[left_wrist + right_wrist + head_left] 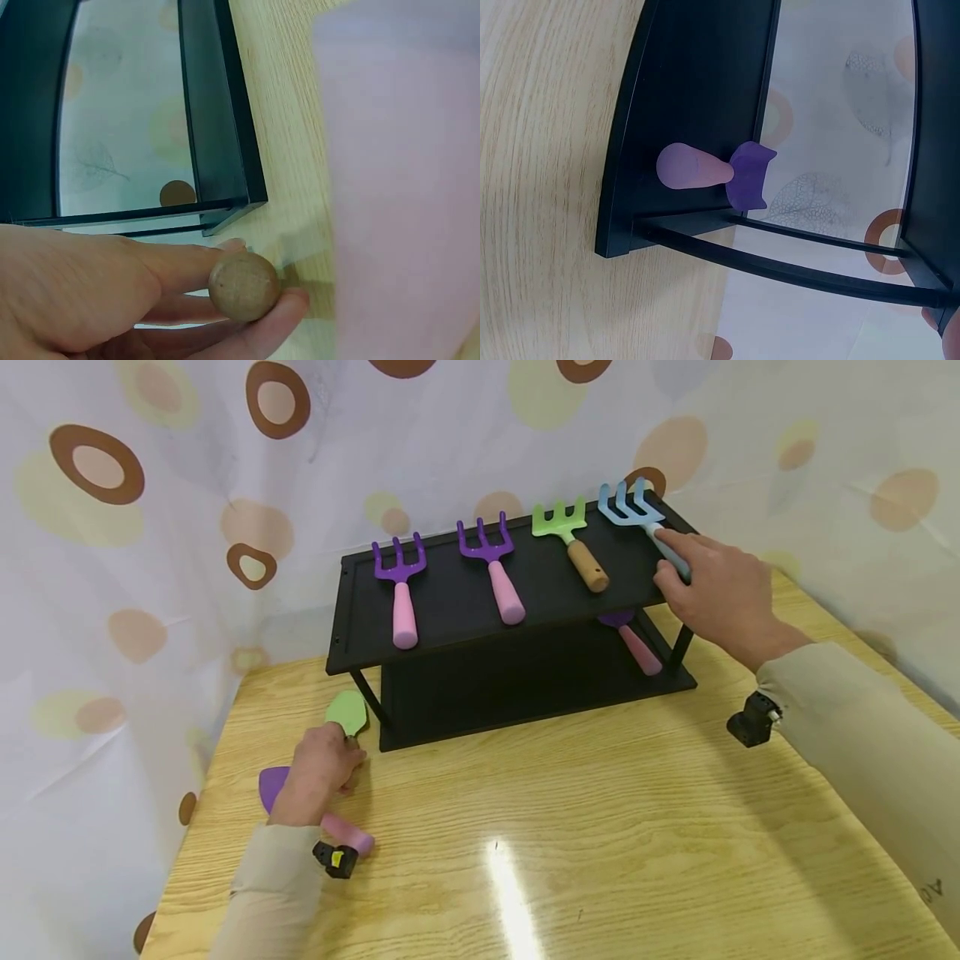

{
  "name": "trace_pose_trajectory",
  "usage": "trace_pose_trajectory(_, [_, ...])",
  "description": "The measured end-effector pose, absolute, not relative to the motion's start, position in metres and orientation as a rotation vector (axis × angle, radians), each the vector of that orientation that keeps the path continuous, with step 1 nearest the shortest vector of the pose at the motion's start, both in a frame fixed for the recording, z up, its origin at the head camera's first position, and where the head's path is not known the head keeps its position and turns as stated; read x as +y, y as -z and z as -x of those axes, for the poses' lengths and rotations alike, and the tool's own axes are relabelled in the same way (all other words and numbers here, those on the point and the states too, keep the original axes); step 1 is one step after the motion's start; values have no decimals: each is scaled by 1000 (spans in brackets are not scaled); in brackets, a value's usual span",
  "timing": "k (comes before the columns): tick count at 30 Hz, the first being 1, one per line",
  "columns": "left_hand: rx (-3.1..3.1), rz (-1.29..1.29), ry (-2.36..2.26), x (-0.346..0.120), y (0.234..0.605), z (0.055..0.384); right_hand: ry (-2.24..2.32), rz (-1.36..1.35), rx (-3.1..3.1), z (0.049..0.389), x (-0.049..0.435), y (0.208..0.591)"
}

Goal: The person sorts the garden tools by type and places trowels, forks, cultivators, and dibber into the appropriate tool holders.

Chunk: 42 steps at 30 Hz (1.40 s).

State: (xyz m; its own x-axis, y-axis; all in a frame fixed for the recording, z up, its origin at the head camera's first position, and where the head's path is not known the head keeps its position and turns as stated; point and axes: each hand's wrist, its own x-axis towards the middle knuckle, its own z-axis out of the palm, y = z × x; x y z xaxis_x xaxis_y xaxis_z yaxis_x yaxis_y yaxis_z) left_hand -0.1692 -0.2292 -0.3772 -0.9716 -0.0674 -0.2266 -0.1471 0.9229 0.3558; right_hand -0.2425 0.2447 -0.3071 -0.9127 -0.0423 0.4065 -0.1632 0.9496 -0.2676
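My left hand, left of the black rack, pinches the handle of a small trowel with a green blade. Its wooden handle end shows between thumb and fingers in the left wrist view. Under that forearm lies a trowel with a purple blade and pink handle, partly hidden. At the right end of the top shelf, my right hand holds the handle of a light blue hand rake, its tines toward the wall. Only a bit of this hand shows in the right wrist view.
The two-tier black rack stands on the wooden table before a patterned curtain. Its top bears two purple hand forks and a green one. A purple tool with pink handle lies on the lower shelf.
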Motion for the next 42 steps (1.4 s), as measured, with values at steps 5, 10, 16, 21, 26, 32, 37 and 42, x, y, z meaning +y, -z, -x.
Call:
trace_pose_trajectory(5, [2857,160,-563,-234,372,165,-409,-154,-2683,243,246,308])
trace_pose_trajectory(10, [2908,97,-489,-239,364,158,-407,-158,-2670,242,248,308])
trace_pose_trajectory(16, [2988,7,-425,-244,356,149,-411,-146,-2669,242,249,308])
trace_pose_trajectory(21, [3016,-74,-383,-249,349,142,-416,-138,-2673,242,248,309])
trace_pose_trajectory(26, [3001,-100,-325,-255,341,134,-417,-136,-2676,242,248,309])
trace_pose_trajectory(32, [2980,-100,-276,-261,333,124,-417,-135,-2688,243,247,309])
trace_pose_trajectory(37, [2976,-123,-249,-267,328,118,-418,-141,-2676,243,246,310])
trace_pose_trajectory(42, [2976,-161,-244,-271,324,115,-429,-144,-2681,243,245,309])
